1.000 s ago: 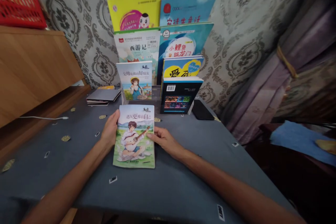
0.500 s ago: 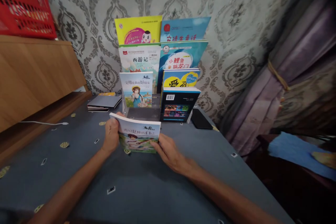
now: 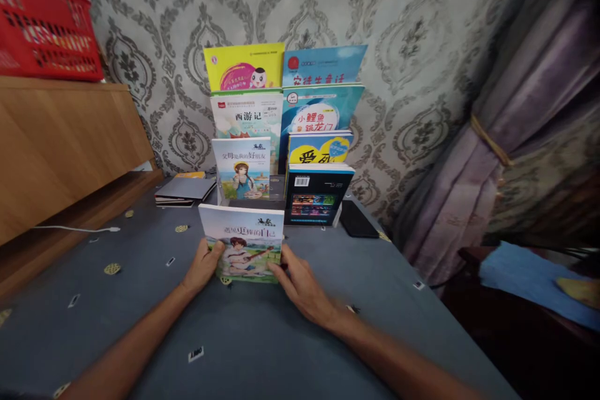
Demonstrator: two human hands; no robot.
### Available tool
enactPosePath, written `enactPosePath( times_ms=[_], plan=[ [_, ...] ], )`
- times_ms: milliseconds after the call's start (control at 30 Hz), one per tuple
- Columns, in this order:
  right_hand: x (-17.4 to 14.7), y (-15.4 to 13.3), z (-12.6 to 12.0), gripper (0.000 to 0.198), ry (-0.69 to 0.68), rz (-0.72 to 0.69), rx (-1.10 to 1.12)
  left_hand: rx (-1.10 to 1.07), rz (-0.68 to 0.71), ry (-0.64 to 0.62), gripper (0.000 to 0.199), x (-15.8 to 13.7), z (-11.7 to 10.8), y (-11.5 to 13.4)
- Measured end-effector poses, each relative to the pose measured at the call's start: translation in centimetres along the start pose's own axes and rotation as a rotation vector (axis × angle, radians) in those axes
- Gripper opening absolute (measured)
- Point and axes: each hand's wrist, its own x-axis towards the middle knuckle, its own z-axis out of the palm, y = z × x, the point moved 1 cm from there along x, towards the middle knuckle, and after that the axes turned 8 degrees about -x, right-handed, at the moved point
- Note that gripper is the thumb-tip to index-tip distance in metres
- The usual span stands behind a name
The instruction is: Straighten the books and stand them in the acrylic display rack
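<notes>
Between my two hands a thin paperback book [image 3: 244,234] is held nearly upright, its cover showing a seated figure with a guitar. My left hand [image 3: 204,264] grips its left edge, thumb on the front cover. My right hand [image 3: 300,284] pinches the lower right edge, thumb in front. Just behind stands a tiered book rack [image 3: 276,187], partly hidden by the books. Its left column holds a book with a girl in a yellow hat [image 3: 244,169], a white-topped book [image 3: 246,114] and a yellow book [image 3: 244,65]. On the right, a black book [image 3: 319,197] stands in front.
Behind the black book are a yellow-and-blue book [image 3: 321,147] and two blue books. A black flat object [image 3: 359,219] lies right of the rack. Left are stacked books [image 3: 185,190], a white cable [image 3: 84,228] and a wooden cabinet [image 3: 70,137] bearing a red basket [image 3: 47,25].
My left hand has slid down the book's left edge from the top corner. The book now stands more upright, its cover facing me more fully.
</notes>
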Motion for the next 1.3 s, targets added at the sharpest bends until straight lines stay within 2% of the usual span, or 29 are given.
enactPosePath(
  times_ms=[33, 100, 167, 300, 467, 667, 1000, 1300],
  plan=[
    [0.0, 0.1, 0.0, 0.008, 0.0, 0.014, 0.033, 0.027, -0.003, -0.083, 0.067, 0.3, -0.2, 0.7],
    [0.0, 0.2, -0.1, 0.009, 0.001, 0.035, 0.093, 0.035, -0.034, -0.328, 0.063, 0.8, -0.5, 2.5],
    [0.1, 0.1, -0.2, 0.01, 0.01, 0.046, 0.134, 0.03, -0.044, -0.45, 0.059, 1.2, -1.0, 4.3],
    [0.5, 0.1, -0.3, 0.011, 0.022, 0.042, 0.157, 0.047, -0.041, -0.567, 0.05, 1.9, -2.2, 6.2],
    [1.3, 0.8, -0.1, 0.013, 0.061, 0.031, 0.111, 0.054, -0.007, -0.666, 0.048, 2.7, -2.4, 6.1],
    [3.0, 1.9, 0.1, 0.018, 0.098, 0.009, 0.057, 0.058, -0.008, -0.646, 0.047, 4.7, -1.7, 5.2],
    [6.9, 4.3, 1.1, 0.016, 0.186, -0.012, -0.047, 0.169, 0.164, -0.388, 0.041, 8.4, -0.8, 2.8],
    [11.3, 4.3, 0.1, 0.02, 0.327, -0.05, -0.109, 0.184, 0.326, -0.249, 0.043, 10.1, -0.2, 4.3]
  ],
)
